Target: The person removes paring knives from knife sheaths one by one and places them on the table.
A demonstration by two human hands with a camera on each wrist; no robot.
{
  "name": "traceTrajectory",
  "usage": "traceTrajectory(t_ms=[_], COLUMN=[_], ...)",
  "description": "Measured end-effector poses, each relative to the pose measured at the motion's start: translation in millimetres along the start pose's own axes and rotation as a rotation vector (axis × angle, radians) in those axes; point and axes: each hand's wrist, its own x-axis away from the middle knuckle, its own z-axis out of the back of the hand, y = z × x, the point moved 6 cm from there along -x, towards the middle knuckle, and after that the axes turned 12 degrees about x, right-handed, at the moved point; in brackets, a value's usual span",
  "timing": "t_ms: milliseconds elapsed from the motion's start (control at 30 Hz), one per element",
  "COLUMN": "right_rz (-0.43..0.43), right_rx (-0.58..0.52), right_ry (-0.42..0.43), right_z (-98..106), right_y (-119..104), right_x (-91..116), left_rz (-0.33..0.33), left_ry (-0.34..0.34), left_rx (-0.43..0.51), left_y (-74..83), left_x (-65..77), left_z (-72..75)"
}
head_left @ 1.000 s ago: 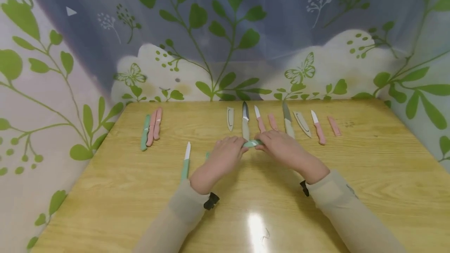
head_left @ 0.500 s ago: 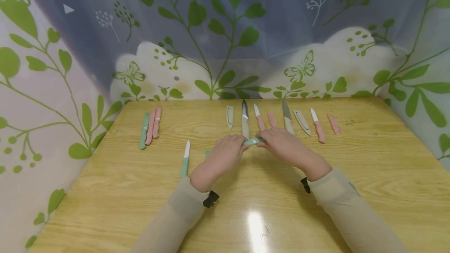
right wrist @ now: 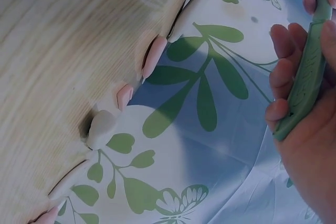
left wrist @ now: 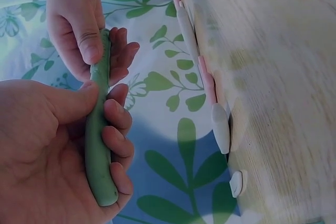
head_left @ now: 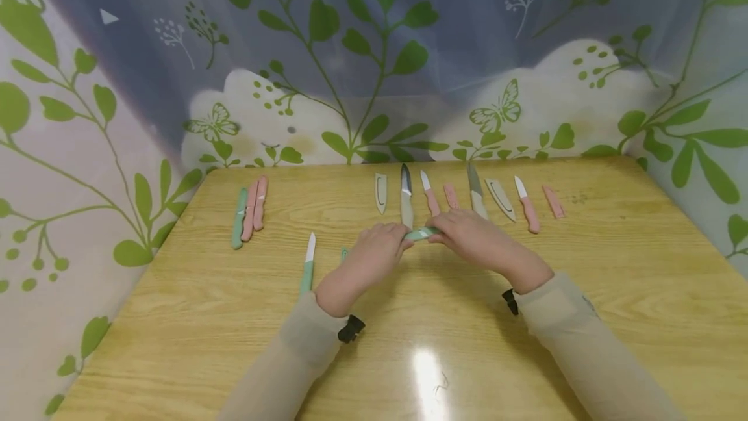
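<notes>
Just above the table, both hands hold a green knife (head_left: 422,234) between them. My left hand (head_left: 376,252) wraps its fingers round the green handle (left wrist: 97,150), thumb along its side. At the other end my right hand (head_left: 476,239) grips the green sheath (right wrist: 307,82), which has raised lettering and meets the handle. No blade shows between them. To the left of the left hand lies a second green knife (head_left: 308,265) with its white blade bare. A green sheath (head_left: 344,253) beside it is mostly hidden by that hand.
Along the table's (head_left: 175,317) back edge lie bare beige knives (head_left: 406,206) and pink knives (head_left: 528,210), with beige sheaths (head_left: 381,193) and pink sheaths (head_left: 553,201) among them. Sheathed pink knives (head_left: 250,210) and a sheathed green knife (head_left: 239,219) sit at the back left. A leaf-patterned curtain (head_left: 280,109) stands behind.
</notes>
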Motion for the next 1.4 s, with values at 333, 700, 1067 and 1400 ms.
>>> traceTrajectory(t_ms=[333, 700, 1067, 1400], right_rz=[-0.042, -0.033, -0.030, -0.040], right_rx=[-0.004, 0.009, 0.006, -0.013], right_ry=[-0.052, -0.047, -0.042, -0.049], right_z=[-1.1, 0.5, 2.1, 2.4], right_y=[3.3, 4.2, 4.1, 5.8], right_x=[-0.8, 0.2, 0.6, 1.8], left_rz=[-0.004, 0.014, 0.007, 0.006], left_ry=[-0.007, -0.014, -0.012, -0.011], left_rx=[0.000, 0.018, 0.022, 0.032], left_y=[-0.1, 0.0, -1.5, -3.1], left_x=[-0.9, -0.3, -0.7, -1.0], left_z=[-1.2, -0.2, -1.0, -1.4])
